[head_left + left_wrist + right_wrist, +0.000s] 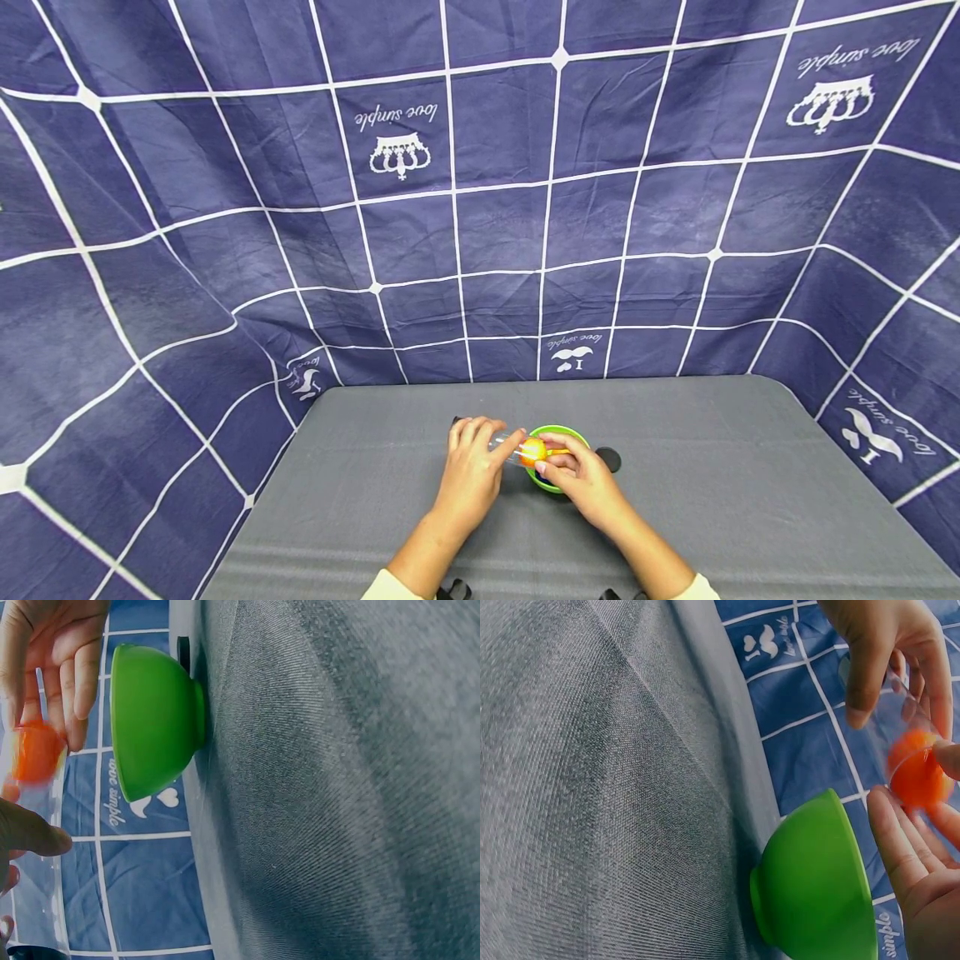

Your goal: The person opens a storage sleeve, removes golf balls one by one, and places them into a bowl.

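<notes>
My left hand (474,458) grips a clear plastic cylinder (504,447), which lies sideways with its dark end (37,952) to the left. At the cylinder's right end is a round, shiny orange ball-like thing (921,769), partly seen through the clear wall. The fingers and thumb of my right hand (581,475) pinch this orange thing from the right. A thin yellow-orange strip (558,452) shows between those fingers. Both hands are above a green bowl (154,724), which stands upright on the table; they hide part of its opening in the head view.
A round black disc (609,459) lies on the grey cloth-covered table (360,500), just right of the bowl. Something dark blue (542,478) shows inside the bowl. A blue curtain (495,233) with white lines hangs behind and at both sides.
</notes>
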`<state>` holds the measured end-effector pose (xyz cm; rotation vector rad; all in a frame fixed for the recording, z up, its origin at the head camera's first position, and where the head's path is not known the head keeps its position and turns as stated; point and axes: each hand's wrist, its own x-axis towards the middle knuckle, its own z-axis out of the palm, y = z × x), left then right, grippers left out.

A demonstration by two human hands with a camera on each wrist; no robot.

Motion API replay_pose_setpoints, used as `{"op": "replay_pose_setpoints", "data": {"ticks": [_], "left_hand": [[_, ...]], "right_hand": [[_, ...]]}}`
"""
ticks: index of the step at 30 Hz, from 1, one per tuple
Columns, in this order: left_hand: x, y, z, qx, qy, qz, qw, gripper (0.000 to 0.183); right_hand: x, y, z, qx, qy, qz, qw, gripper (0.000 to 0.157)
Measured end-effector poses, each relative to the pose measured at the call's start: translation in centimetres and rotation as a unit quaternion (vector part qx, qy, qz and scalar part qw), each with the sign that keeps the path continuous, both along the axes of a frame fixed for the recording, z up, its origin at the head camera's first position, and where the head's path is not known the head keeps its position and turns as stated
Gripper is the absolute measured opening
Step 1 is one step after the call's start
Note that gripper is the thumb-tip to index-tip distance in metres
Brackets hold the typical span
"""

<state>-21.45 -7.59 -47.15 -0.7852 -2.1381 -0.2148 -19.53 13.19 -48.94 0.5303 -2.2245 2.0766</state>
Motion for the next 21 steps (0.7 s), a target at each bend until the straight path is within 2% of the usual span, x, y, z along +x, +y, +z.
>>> {"op": "replay_pose_setpoints", "data": {"ticks": [21], "left_hand": [[-0.02,0.02,-0.52,0.018,-0.019,0.001,0.9997,0.058]], "right_hand": [[0.07,0.07,0.29,0.009,-0.011,-0.014,1.0,0.044]]}}
